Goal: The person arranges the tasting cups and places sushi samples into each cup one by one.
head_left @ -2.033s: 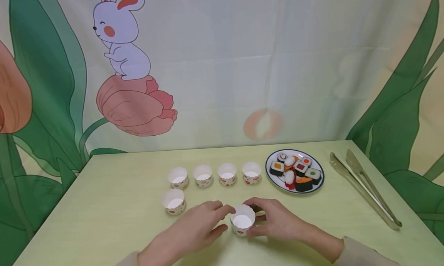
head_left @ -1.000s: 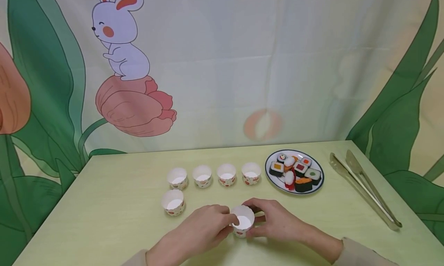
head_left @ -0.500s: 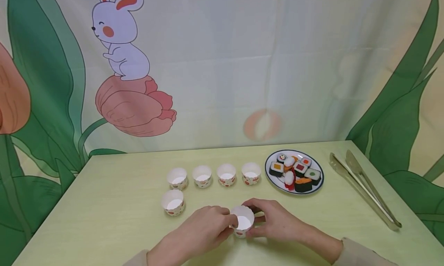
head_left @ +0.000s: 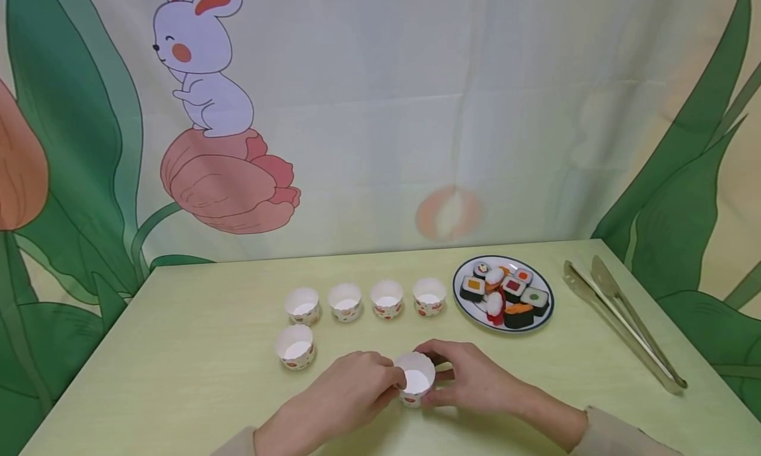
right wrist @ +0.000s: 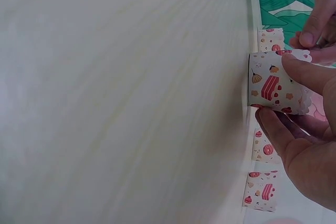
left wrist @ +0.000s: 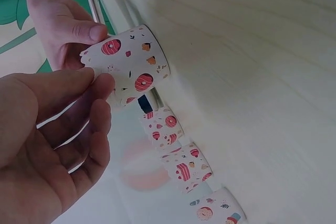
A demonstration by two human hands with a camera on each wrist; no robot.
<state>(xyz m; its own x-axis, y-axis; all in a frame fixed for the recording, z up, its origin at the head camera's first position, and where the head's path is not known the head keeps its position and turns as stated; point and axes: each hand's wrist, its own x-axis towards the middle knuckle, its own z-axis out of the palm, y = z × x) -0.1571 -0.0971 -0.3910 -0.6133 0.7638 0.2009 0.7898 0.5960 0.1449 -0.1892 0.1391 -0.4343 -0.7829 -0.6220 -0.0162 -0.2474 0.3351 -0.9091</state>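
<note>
A white paper baking cup (head_left: 418,379) printed with red cakes and donuts stands on the table in front of the person, between both hands. My left hand (head_left: 355,391) pinches its scalloped rim between thumb and index finger, the index tip inside the cup. In the left wrist view the other left fingers (left wrist: 93,153) are loosely bent beside it. From the other side my right hand (head_left: 475,381) grips the cup wall, thumb on one side and fingers on the other, as the right wrist view shows on the printed paper (right wrist: 273,85).
Several matching paper cups (head_left: 345,303) form a row behind, with one more cup (head_left: 295,347) in front of the row's left end. To their right sit a blue-rimmed plate (head_left: 460,304) of toy sushi and metal tongs (head_left: 630,330). A printed cloth (head_left: 357,145) hangs behind the table.
My left hand has moved right to the cup, its fingers closing on the rim. My right hand has kept its grip on the cup, which has barely shifted.
</note>
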